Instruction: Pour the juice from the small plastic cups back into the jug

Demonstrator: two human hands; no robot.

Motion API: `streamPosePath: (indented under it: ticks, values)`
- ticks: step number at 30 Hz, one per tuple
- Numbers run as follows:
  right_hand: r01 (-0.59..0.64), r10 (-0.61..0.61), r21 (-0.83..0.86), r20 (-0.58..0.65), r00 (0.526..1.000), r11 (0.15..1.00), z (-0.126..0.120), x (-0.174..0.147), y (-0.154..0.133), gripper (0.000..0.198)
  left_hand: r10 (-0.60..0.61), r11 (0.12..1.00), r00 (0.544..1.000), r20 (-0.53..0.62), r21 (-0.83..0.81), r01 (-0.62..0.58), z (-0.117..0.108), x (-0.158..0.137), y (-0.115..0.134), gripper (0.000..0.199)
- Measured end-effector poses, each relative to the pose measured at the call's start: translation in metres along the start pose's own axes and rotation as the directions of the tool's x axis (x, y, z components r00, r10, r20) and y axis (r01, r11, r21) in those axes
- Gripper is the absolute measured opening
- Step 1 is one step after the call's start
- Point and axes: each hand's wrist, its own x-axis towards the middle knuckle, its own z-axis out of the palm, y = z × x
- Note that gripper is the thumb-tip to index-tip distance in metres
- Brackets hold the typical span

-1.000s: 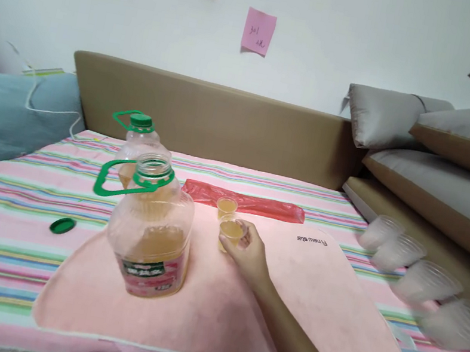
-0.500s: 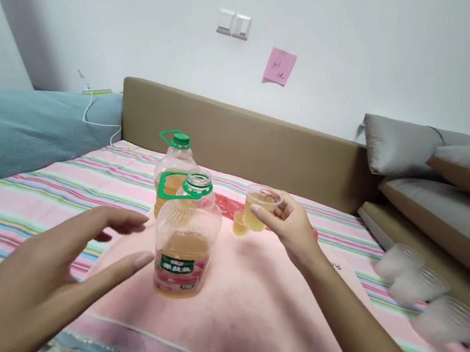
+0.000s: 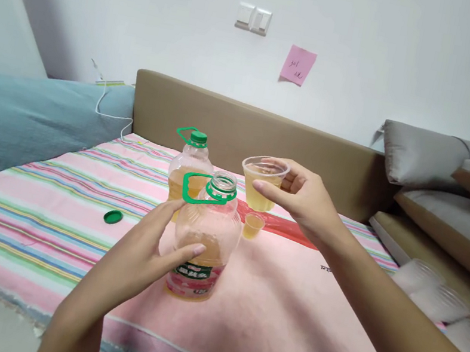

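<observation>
My right hand (image 3: 304,194) grips a clear plastic cup (image 3: 262,190) of pale yellow drink by its side, held in the air. Around the left side of an uncapped juice bottle (image 3: 205,243) curls my left hand (image 3: 158,247), its thumb across the front and its other fingers partly hidden behind. The bottle stands upright, about half full of amber drink, with a green carry handle (image 3: 191,192) at its neck. Beneath the raised cup, a small cup (image 3: 253,226) of yellow drink stands on the pink cloth (image 3: 263,326).
A second bottle (image 3: 190,174) with a green cap stands behind the first. To the left lies a loose green cap (image 3: 113,216) on the striped sheet (image 3: 50,216). Stacked plastic cups (image 3: 444,304) lie at the right, below cushions (image 3: 459,215). Red plastic (image 3: 285,226) lies at the back.
My left hand has moved right and closed on the open bottle. My right hand has raised the cup slightly toward the bottle's mouth. The view has shifted left, bringing the loose cap into sight.
</observation>
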Motion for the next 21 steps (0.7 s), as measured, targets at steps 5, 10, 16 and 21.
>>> streamPosePath:
  ticks: [5, 10, 16, 21]
  values:
    - [-0.009, 0.011, -0.062, 0.031, 0.999, 0.998, 0.0, 0.007, 0.0, 0.058, -0.006, 0.999, 1.0, 0.011, -0.033, 0.006, 0.001, -0.001, 0.001, 0.073]
    - [0.008, -0.001, -0.095, 0.072, 0.997, 0.995, -0.001, 0.009, -0.003, 0.056, 0.016, 0.999, 1.0, 0.013, -0.045, -0.015, 0.002, -0.001, 0.002, 0.066]
    - [0.013, 0.003, -0.134, 0.116, 0.993, 0.991, 0.0, 0.009, -0.011, 0.05, 0.013, 0.999, 1.0, 0.019, -0.044, -0.012, 0.002, 0.001, 0.004, 0.065]
    - [0.031, -0.007, -0.174, 0.136, 0.991, 0.984, -0.002, 0.011, -0.013, 0.049, -0.001, 0.999, 1.0, 0.021, -0.038, 0.002, 0.002, 0.001, 0.003, 0.066]
